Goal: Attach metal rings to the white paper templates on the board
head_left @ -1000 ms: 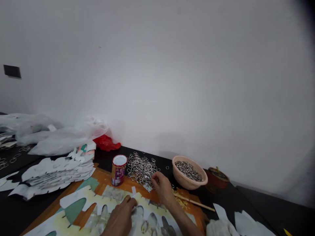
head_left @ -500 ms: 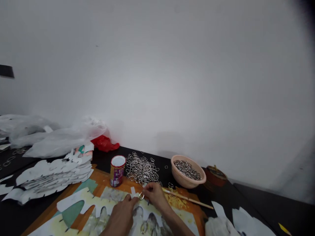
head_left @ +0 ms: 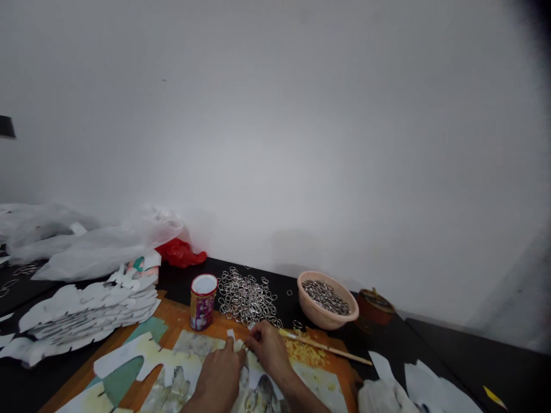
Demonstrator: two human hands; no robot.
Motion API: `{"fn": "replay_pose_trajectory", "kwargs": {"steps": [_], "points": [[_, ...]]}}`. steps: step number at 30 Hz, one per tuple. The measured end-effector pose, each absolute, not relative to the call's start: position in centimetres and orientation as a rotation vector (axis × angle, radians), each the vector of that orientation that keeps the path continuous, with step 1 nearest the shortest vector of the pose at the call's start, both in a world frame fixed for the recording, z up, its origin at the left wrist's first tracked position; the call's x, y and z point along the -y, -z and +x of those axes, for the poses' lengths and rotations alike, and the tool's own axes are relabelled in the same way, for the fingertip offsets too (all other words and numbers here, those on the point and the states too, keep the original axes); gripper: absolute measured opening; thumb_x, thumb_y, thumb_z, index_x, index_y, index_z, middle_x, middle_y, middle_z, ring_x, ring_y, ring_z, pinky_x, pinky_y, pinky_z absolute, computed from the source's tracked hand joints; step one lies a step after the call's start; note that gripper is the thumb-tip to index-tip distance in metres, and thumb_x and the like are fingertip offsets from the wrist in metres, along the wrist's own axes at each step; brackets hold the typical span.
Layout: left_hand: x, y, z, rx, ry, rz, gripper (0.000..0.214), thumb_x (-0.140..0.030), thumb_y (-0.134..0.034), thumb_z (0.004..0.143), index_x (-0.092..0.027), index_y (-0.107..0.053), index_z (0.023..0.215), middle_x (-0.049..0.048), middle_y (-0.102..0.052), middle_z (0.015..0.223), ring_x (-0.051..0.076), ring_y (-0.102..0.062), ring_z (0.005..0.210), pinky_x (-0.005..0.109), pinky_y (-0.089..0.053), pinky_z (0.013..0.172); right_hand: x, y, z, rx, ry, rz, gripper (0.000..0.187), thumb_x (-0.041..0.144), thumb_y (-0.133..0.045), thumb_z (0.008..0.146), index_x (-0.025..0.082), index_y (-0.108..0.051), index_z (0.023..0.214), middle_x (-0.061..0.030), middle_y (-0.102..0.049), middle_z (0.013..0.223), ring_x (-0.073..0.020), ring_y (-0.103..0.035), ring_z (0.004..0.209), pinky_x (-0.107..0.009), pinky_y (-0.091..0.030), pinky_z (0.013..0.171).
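My left hand (head_left: 219,371) rests on a white cut-out piece (head_left: 148,351) with notched edges and yellowish smears. Its index finger points forward beside a small white tab (head_left: 231,333), and the thumb lies close to my right fingertips. With thumb and index finger pinched, my right hand (head_left: 267,349) holds a metal ring (head_left: 244,346) at the piece's upper edge; the fingers cover most of it. Another ring (head_left: 250,400) lies lower down between my forearms. Just beyond my hands is a heap of oval metal rings (head_left: 247,295).
A purple can (head_left: 202,310) stands left of the ring heap. To its right sit a pink bowl (head_left: 306,307) of rings, a wooden stick (head_left: 331,349) and a brown pot (head_left: 376,307). Stacked white cut-outs (head_left: 90,312) and plastic bags (head_left: 103,246) lie left. A white cloth (head_left: 381,397) lies right.
My right hand has brought the ring down against the white piece, where it is now mostly covered. My left hand has shifted slightly right, its index finger straighter. The view has moved a little.
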State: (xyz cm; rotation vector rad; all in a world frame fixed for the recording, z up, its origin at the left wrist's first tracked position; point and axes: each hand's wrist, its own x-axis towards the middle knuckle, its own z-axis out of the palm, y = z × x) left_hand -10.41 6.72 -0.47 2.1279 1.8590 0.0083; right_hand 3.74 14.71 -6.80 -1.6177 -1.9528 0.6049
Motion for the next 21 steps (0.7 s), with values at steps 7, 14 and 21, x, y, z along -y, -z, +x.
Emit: {"fn": "replay_pose_trajectory", "kwargs": {"steps": [7,14,21], "points": [[-7.2,0.5,-10.7,-1.844,-0.104,2.114,0.046,-0.004,-0.042,0.086,-0.021,-0.077,0.113,0.0182,-0.063,0.135,0.033,-0.072,0.106,0.047,-0.053,0.096,-14.1,6.3,3.6,2.013,-0.584,-1.513,0.012,0.012,-0.065,0.081,0.019,-0.074,0.085,-0.0064,-0.073,0.094,-0.0196,-0.066,0.087,-0.027,-0.04,0.075],[-8.1,1.9,-11.9,-1.802,-0.367,1.983,0.046,-0.006,-0.047,0.083,-0.026,-0.079,0.109,0.0125,-0.069,0.123,0.028,-0.068,0.116,0.038,-0.049,0.1,-14.2,5.9,4.2,2.078,-0.63,-1.444,0.017,0.008,-0.062,0.08,0.018,-0.076,0.081,-0.006,-0.074,0.09,-0.0183,-0.067,0.085,-0.025,-0.041,0.074],[-9.4,4.5,-12.9,-1.704,-0.672,1.773,0.045,-0.003,-0.043,0.08,-0.018,-0.077,0.105,0.0144,-0.071,0.117,0.029,-0.064,0.119,0.042,-0.043,0.104,-14.7,5.7,4.4,2.113,-0.634,-1.466,0.018,0.01,-0.068,0.072,0.021,-0.081,0.078,-0.0052,-0.076,0.085,-0.0191,-0.068,0.082,-0.026,-0.04,0.071]]}}
